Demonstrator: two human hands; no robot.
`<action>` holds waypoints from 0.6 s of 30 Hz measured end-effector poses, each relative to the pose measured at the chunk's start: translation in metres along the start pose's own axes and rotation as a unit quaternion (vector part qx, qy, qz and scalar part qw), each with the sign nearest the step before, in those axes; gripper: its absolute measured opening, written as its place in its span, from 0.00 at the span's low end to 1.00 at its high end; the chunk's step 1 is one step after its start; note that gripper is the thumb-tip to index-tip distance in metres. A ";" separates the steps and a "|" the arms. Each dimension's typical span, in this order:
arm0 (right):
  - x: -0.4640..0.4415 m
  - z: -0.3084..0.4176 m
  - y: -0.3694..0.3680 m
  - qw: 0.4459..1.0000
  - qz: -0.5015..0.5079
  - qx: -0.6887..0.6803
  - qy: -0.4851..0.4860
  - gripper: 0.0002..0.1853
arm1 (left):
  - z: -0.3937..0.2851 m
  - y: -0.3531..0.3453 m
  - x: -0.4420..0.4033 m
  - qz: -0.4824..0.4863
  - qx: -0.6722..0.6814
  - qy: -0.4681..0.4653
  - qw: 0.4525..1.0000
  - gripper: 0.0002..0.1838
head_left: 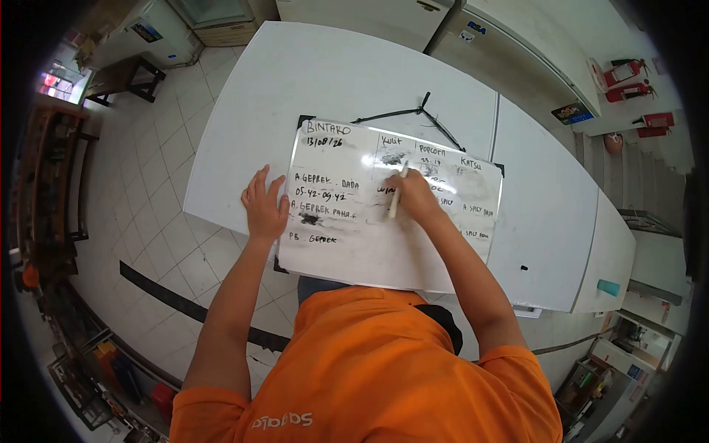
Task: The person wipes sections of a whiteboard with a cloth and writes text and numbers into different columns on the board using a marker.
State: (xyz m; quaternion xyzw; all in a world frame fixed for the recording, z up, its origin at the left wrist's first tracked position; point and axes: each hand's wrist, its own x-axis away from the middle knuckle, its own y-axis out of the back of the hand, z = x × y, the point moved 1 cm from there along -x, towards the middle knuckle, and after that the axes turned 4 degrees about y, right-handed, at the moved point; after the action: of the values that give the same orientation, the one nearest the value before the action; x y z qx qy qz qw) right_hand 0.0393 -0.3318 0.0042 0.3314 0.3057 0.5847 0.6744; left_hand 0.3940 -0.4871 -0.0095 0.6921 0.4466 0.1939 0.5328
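Note:
A whiteboard with black handwriting and dark smudges lies on a large white surface. Round a white marker are the closed fingers of my right hand; its upper end is near the smudge under the word "Kulit". My left hand rests at the board's left edge, fingers spread, with nothing in it. A black cord runs from the board's top edge. The marker's exact contact with the board cannot be made out.
A small black cap-like piece and a teal cylinder lie to the right. Behind stand white freezers. Fire extinguishers hang at the upper right. A wooden bench stands at the upper left.

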 end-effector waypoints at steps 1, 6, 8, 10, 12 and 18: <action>-0.005 0.001 0.008 0.997 -0.003 -0.035 -0.071 0.09 | -0.001 -0.001 0.001 0.001 0.001 0.002 1.000 0.25; -0.007 0.002 0.001 0.996 -0.069 0.055 0.006 0.11 | -0.001 -0.003 0.002 0.001 -0.010 0.006 1.000 0.25; 0.002 0.006 0.006 0.998 -0.046 0.038 -0.027 0.10 | -0.001 0.000 0.000 0.008 -0.009 0.002 1.000 0.25; -0.002 0.006 0.013 0.994 -0.061 0.030 -0.080 0.10 | -0.003 0.001 0.002 0.015 -0.002 0.004 1.000 0.26; -0.005 -0.010 0.001 0.994 -0.082 0.035 -0.067 0.11 | -0.004 0.002 0.008 0.022 -0.001 0.009 1.000 0.26; 0.057 -0.027 0.053 0.968 -0.205 -0.003 -0.143 0.18 | -0.002 0.000 0.002 0.018 0.002 0.005 1.000 0.25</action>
State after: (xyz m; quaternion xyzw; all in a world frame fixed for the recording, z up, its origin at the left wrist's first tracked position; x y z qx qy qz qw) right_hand -0.0060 -0.2678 0.0290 0.3399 0.2652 0.3816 0.8176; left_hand 0.3932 -0.4846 -0.0096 0.7005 0.4370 0.2056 0.5255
